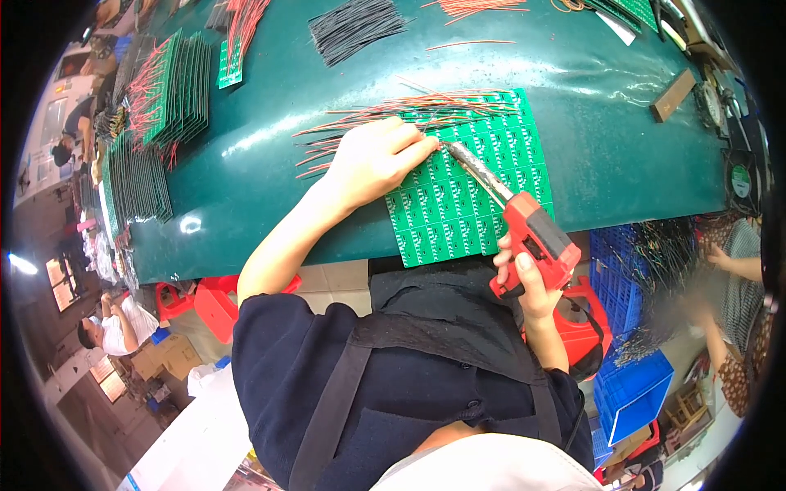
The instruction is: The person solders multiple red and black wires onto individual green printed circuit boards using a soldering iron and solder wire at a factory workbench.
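Observation:
My right hand (532,282) is wrapped round the handle of a red and black soldering gun (540,237). Its metal barrel slants up and left, and the tip rests on a green circuit board panel (446,209) marked with rows of small repeated boards. Right beside that tip are the pinched fingers of my left hand (381,159), closed on what looks like a thin wire, mostly hidden by the fingers. Red and black wires (360,117) lie across the panel's far edge and stick out to the left, partly under my left hand.
Stacked green panels with wires (176,90) stand at the left of the green table (270,180). Beyond lie a black wire bundle (356,29) and orange wires (475,6). A wooden block (674,95) is at the right. Blue crates (630,393) and another person's arm (737,266) are right of me.

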Available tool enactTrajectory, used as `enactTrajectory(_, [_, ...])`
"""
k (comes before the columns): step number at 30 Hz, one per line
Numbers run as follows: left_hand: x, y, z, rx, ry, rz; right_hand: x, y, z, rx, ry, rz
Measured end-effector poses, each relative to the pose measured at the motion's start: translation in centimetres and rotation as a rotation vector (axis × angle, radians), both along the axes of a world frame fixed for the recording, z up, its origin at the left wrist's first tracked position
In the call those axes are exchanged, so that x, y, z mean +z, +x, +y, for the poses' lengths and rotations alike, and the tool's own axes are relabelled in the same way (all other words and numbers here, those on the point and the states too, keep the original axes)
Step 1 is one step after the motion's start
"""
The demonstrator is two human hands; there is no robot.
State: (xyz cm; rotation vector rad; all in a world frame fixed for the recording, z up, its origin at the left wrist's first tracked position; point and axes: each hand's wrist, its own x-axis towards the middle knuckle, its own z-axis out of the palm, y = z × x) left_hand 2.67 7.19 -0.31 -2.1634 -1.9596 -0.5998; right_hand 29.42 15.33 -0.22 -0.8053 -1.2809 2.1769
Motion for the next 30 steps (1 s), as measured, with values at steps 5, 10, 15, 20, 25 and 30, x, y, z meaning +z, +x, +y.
enactTrajectory(5, [0.1, -0.1, 0.0, -0.012, 0.008, 0.029, 0.2, -0.4, 0.4, -0.026, 0.037, 0.097])
enactTrajectory(10, [0.1, 0.0, 0.0, -0.002, -0.003, 0.019, 0.4, -0.3, 0.5, -0.023, 0.042, 0.095])
enactTrajectory(15, [0.3, -0.1, -0.1, 0.017, -0.029, -0.017, 0.2, 0.0, 0.5, -0.028, 0.052, 0.104])
enactTrajectory(20, [2.3, 0.0, -0.7, 0.087, 0.107, -0.108, 0.4, 0.4, 0.9, -0.091, 0.05, 0.103])
enactTrajectory(25, [1.7, 1.2, 0.5, -0.003, 0.046, -0.125, 0.2, 0.8, 0.8, -0.089, 0.042, 0.097])
enactTrajectory(30, [0.3, 1.0, 1.4, -0.003, 0.001, -0.12, 0.0, 1.2, 0.5, -0.088, -0.013, 0.034])
